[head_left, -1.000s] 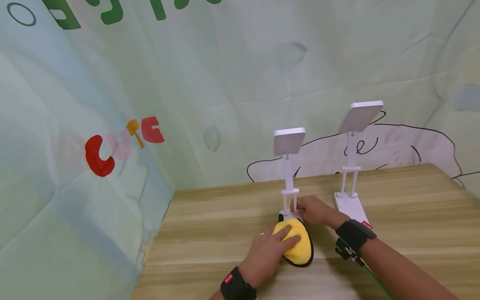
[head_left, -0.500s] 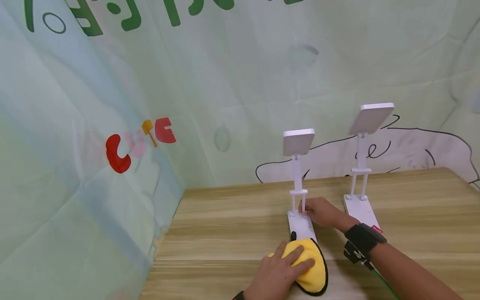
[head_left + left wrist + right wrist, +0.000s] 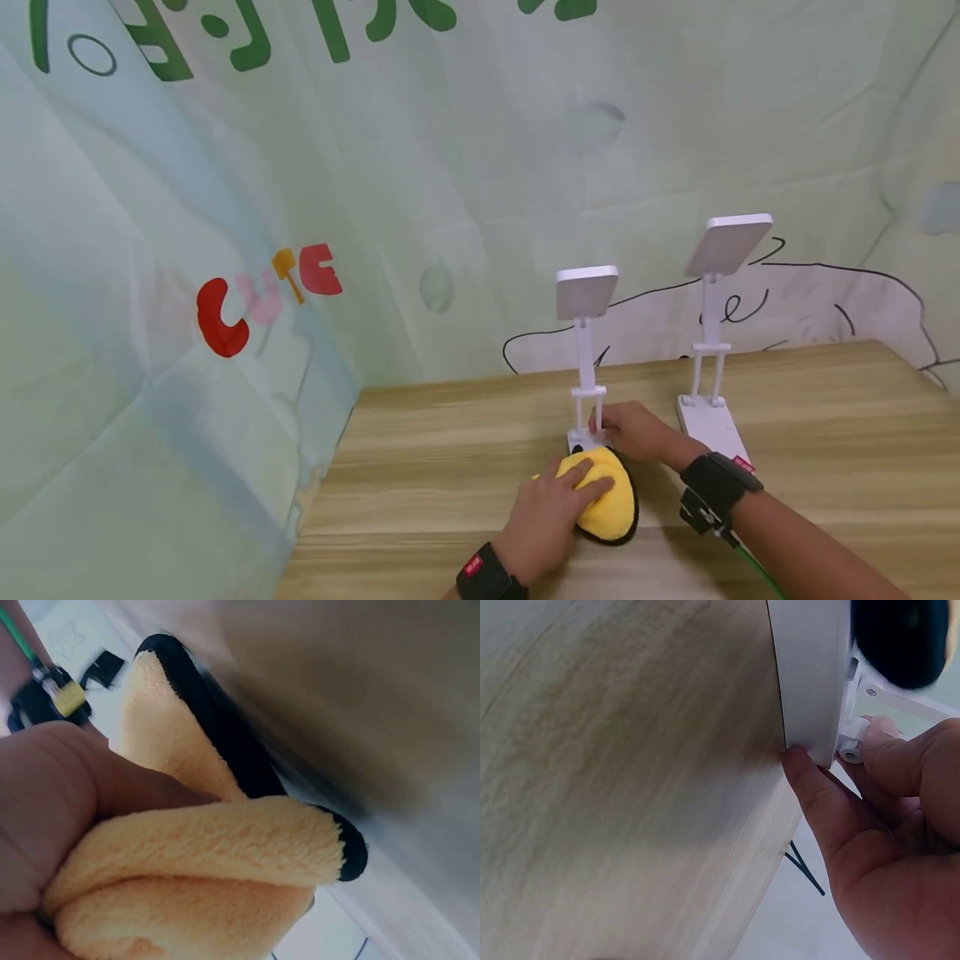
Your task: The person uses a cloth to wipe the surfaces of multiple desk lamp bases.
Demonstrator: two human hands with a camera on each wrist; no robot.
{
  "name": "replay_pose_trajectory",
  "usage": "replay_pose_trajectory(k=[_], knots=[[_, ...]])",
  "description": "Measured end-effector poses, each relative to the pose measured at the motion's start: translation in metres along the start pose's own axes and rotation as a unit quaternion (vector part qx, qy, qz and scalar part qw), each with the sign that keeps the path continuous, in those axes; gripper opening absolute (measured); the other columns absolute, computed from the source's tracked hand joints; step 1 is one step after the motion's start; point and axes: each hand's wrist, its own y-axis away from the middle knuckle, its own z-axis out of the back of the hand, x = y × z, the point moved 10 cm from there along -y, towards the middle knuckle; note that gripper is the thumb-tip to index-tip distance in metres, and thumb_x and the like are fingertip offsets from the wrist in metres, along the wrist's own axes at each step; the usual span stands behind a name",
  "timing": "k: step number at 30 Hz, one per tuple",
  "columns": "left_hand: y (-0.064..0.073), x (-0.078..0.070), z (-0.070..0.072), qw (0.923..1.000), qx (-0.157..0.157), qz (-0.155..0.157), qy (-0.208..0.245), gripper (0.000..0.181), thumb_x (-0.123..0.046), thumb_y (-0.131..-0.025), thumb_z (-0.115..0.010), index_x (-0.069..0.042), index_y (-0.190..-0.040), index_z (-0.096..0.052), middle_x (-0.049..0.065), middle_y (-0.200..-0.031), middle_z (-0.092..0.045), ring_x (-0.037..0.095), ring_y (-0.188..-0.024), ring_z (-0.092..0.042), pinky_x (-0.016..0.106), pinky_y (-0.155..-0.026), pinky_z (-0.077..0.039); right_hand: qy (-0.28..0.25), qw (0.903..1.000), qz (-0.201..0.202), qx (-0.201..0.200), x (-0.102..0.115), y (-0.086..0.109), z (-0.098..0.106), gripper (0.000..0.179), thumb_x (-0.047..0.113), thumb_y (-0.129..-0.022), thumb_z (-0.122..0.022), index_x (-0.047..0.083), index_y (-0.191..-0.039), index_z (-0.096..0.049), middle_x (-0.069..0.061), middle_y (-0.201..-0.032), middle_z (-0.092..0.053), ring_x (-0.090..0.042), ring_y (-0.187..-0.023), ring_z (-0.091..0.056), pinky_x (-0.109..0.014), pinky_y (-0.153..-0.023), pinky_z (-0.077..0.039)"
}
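My left hand holds a yellow plush cloth with black edging against the base of the nearer white phone stand. In the left wrist view the cloth is folded and bunched in the hand. My right hand grips the back end of that stand's base, beside its two thin posts. Fingers and thumb pinch the base near its hinge in the right wrist view. The stand's tilted holder plate faces away. Cloth covers most of the base.
A second white phone stand stands to the right, close to my right forearm. The wood-grain table runs back to a printed fabric backdrop. A green cable trails from the right wrist camera.
The cloth and left hand slid toward me along the base, exposing it half a second ago, then moved forward again over it. The right hand keeps its hold. The head view shifted slightly.
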Motion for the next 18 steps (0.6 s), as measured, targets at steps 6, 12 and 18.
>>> replay_pose_trajectory(k=[6,12,18], knots=[[-0.028,0.02,-0.007,0.9996,0.001,0.024,0.012,0.079,-0.013,-0.075,-0.083,-0.045,-0.138,-0.049,-0.011,-0.143,-0.053,0.024,-0.117,-0.06,0.036,-0.067,-0.057,0.018,0.9998,-0.004,0.003,0.002,-0.001,0.001,0.012,0.0,-0.09,-0.064,0.011,-0.088,-0.068,0.003,-0.082,-0.071,-0.006,-0.074,-0.06,-0.028,-0.069,-0.054],[-0.033,0.024,-0.005,0.9993,-0.017,0.025,0.019,0.076,-0.014,-0.074,-0.084,-0.044,-0.136,-0.053,-0.011,-0.14,-0.057,0.022,-0.109,-0.061,0.033,-0.064,-0.055,0.01,0.9996,-0.021,0.015,-0.001,-0.001,-0.003,0.014,-0.002,-0.09,-0.062,0.01,-0.091,-0.069,0.001,-0.086,-0.074,-0.011,-0.079,-0.066,-0.036,-0.074,-0.058],[-0.032,0.023,-0.006,0.9992,-0.019,0.031,0.017,0.074,-0.014,-0.075,-0.083,-0.044,-0.135,-0.053,-0.01,-0.14,-0.057,0.022,-0.108,-0.063,0.033,-0.063,-0.054,0.017,0.9992,-0.032,0.017,-0.004,-0.001,-0.003,0.014,0.0,-0.091,-0.062,0.012,-0.092,-0.069,0.001,-0.088,-0.074,-0.012,-0.081,-0.066,-0.038,-0.077,-0.058]])
